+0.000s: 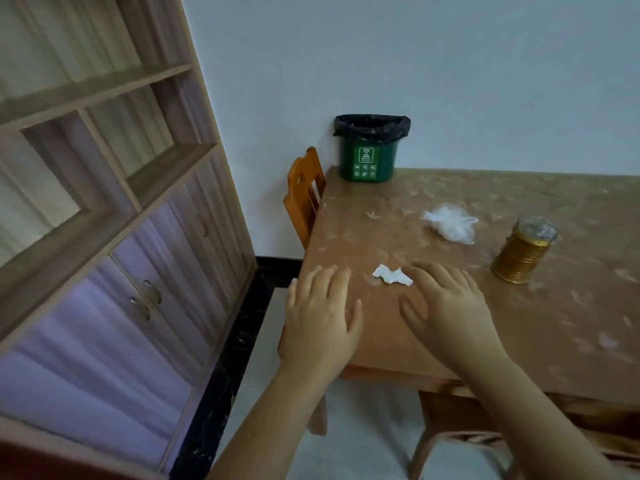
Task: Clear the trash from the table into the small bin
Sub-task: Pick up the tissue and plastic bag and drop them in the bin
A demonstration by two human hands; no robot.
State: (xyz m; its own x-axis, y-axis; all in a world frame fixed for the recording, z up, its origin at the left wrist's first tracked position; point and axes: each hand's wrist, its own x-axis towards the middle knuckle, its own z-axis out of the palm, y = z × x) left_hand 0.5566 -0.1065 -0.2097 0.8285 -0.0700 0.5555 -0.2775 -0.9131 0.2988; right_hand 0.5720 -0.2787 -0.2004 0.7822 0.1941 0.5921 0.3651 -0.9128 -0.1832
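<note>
left hand (320, 311): grip released, flat on surface (398, 341) edge. paper scrap (392, 275): near edge, between hands, touching right fingertips; likely light, soft; long axis left-right; pinch mid-crumple. right hand (446, 306): grip released, empty. plastic wad (450, 223): likely light, slippery. small bin (370, 148): far corner.

two bare hands and forearms were in view. the left hand (320, 315) showed its back, four fingers and a thumb, nails short and unpainted. the right hand (450, 306) showed likewise. no rings, bands, watch or gloves were seen on either. both forearms were uncovered to the frame edge at 6 o'clock, with no sleeve visible. some blur softened finer detail.
</note>
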